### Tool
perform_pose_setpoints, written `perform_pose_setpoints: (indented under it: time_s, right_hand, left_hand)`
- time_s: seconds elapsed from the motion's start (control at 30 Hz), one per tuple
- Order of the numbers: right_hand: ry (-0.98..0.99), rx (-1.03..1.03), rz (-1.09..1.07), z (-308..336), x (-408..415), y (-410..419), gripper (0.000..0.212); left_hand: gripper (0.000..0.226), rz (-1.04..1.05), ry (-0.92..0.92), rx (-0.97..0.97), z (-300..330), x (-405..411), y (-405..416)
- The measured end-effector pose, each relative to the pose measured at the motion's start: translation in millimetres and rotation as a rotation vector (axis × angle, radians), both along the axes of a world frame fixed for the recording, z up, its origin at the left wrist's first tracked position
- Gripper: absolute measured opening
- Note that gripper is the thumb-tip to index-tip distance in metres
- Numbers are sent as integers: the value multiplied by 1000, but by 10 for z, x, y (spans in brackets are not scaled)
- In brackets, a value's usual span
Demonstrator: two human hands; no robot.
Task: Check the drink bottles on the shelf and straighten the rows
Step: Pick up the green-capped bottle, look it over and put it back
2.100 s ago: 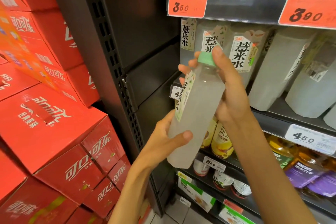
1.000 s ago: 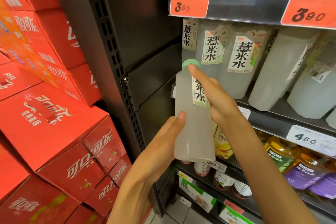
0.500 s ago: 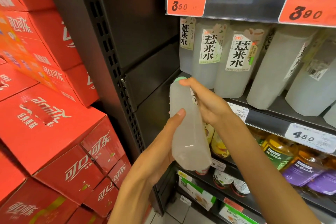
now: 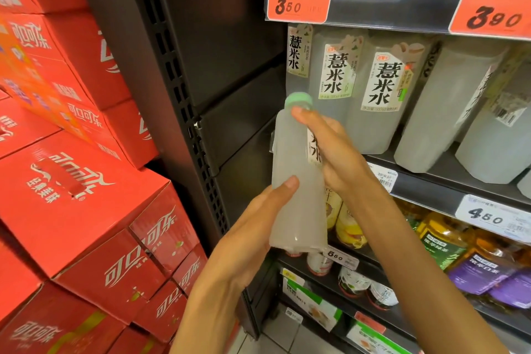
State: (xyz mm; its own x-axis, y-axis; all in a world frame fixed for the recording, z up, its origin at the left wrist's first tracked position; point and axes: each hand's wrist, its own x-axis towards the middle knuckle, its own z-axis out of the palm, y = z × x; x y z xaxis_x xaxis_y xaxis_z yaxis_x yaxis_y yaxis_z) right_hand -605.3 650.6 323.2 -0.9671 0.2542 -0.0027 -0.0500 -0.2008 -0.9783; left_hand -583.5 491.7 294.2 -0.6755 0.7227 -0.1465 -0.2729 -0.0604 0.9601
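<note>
A cloudy green-capped bottle (image 4: 296,181) is gripped in front of the shelf's (image 4: 448,178) left end, the left hand (image 4: 258,227) curled round its base, the right hand (image 4: 330,149) round its shoulder, apparently mid-inspection, so upright, label-forward return to the row (image 4: 373,89) seems next.

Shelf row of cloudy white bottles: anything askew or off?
Yes. The three left bottles face label-forward, but the two at the right are turned so their labels face sideways and seem to lean off line. One more bottle is off the shelf, held by the left hand and right hand.
</note>
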Motion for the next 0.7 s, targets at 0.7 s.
perform_pose_setpoints:
  time_s: [0.7]
  right_hand:
    - [499, 451, -200, 119, -62, -114, 81]
  left_hand:
    - [55, 460, 596, 84, -141, -545, 353]
